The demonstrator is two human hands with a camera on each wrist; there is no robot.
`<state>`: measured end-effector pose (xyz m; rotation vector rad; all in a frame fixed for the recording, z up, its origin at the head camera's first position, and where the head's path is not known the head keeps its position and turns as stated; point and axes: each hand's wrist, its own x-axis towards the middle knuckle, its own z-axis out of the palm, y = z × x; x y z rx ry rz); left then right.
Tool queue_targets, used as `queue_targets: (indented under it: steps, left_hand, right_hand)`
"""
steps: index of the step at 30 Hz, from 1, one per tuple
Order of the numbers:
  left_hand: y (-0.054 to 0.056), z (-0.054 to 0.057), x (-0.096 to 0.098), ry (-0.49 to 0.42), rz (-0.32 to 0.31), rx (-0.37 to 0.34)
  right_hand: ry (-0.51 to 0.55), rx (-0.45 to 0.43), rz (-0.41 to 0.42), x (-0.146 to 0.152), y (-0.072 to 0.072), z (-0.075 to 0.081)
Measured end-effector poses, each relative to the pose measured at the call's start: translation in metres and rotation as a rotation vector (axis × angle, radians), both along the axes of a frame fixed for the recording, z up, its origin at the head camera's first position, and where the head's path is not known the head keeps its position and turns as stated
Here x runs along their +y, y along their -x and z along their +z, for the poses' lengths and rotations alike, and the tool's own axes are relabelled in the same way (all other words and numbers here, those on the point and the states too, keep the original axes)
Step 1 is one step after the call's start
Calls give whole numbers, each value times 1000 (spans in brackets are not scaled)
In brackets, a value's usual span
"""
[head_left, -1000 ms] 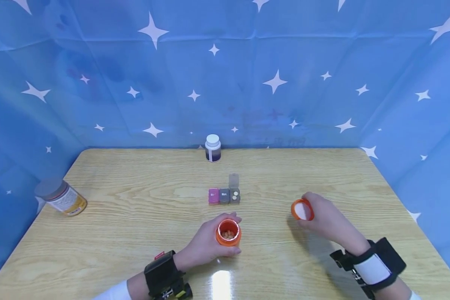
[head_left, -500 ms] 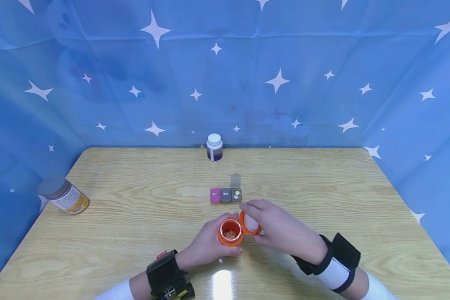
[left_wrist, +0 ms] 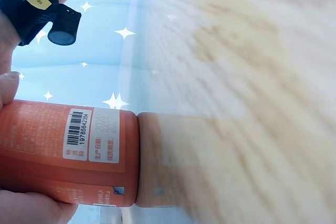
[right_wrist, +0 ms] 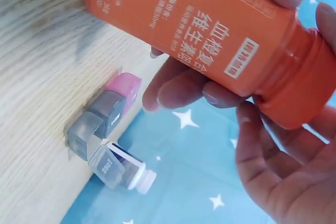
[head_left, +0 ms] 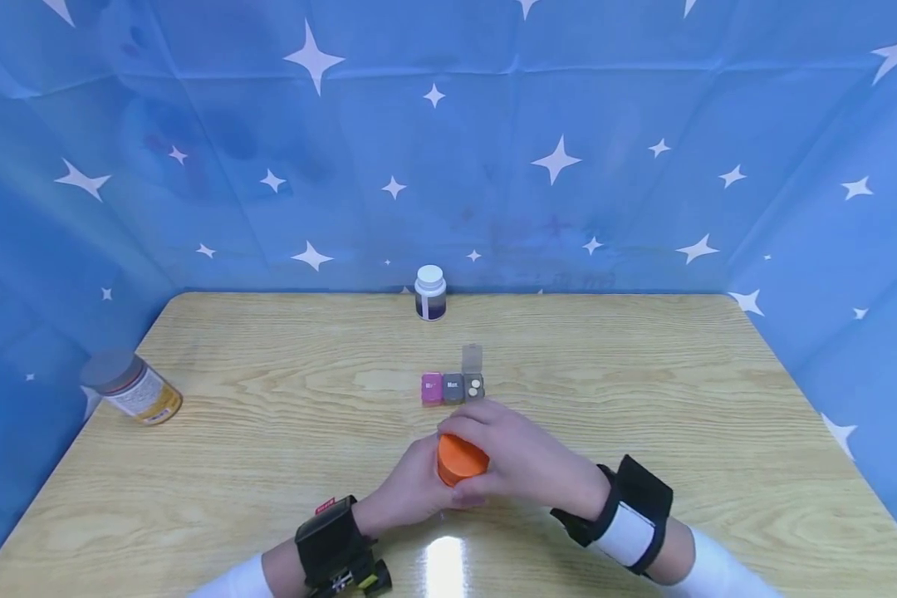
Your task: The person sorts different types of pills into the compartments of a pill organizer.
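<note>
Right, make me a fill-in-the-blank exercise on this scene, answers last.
1. The left hand holds a barcoded bottle whose cap, gripped by the right hand, is ____.
2. The pill organizer has ____ compartments.
3. Its open compartment shows ____ white pills.
4. The small bottle behind the organizer has a ____ top.

Missing words: orange; three; two; white.

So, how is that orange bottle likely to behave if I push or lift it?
The orange bottle is probably stiff: its wall shows no dent where the left hand grips it. Its rounded body would likely roll if tipped. Its smooth surface might prove slippery.
</note>
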<state>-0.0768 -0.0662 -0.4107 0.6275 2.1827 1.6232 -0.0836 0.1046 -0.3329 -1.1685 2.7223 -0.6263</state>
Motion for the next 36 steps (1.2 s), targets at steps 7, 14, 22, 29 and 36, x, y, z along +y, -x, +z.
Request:
queue_targets:
  steps: [7,14,22,29,36]
  left_hand:
    - [1,1,1,19,-2,-10]
    - [2,1,1,50,-9,19]
    - [2,2,0,38,-16,0]
    - [1,3,-1,42,-14,-29]
    - [2,3,0,47,-10,7]
  right_hand:
    - [48,26,-7,-2,-2,-10]
    - [74,42,-138,-5,-10,-15]
    - [34,138,-200,-13,-19,-14]
    - [45,136,-190,-13,-20,-10]
    - [80,180,-276,-15,-28,-18]
